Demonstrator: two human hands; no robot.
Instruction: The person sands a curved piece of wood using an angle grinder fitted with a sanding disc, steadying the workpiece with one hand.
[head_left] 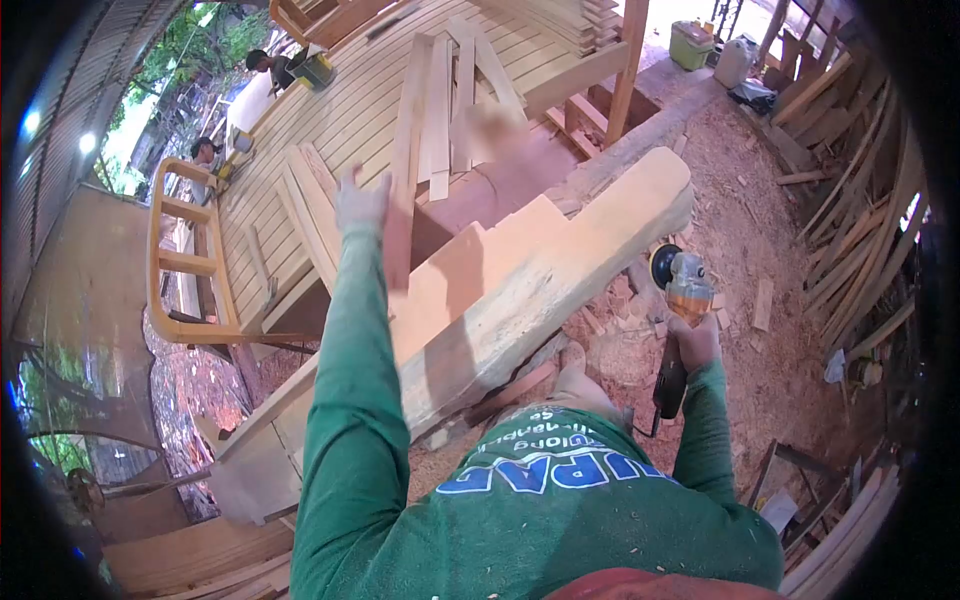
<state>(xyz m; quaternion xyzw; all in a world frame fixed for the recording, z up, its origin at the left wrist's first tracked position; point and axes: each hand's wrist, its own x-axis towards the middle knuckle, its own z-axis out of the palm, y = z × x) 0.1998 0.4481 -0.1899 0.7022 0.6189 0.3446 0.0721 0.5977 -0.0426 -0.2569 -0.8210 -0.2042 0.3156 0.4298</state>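
My right hand (697, 342) is wrapped round the body of an angle grinder (690, 290), out to the right of the timber. Its round pad (663, 266), yellow and black, faces the rounded end of the thick wooden plank (600, 225) without touching it. My left hand (362, 208) is raised above the far side of the plank, fingers apart and holding nothing. The plank lies diagonally before me, its upper face stepped and its near edge rough and pale.
Behind the plank stands a large slatted wooden platform (330, 120) with loose boards (440, 115) on it. A curved wooden frame (185, 262) stands at left. Bent wood strips (860, 230) lean at right. Sawdust and offcuts cover the ground (740, 200). Two people are beyond the platform.
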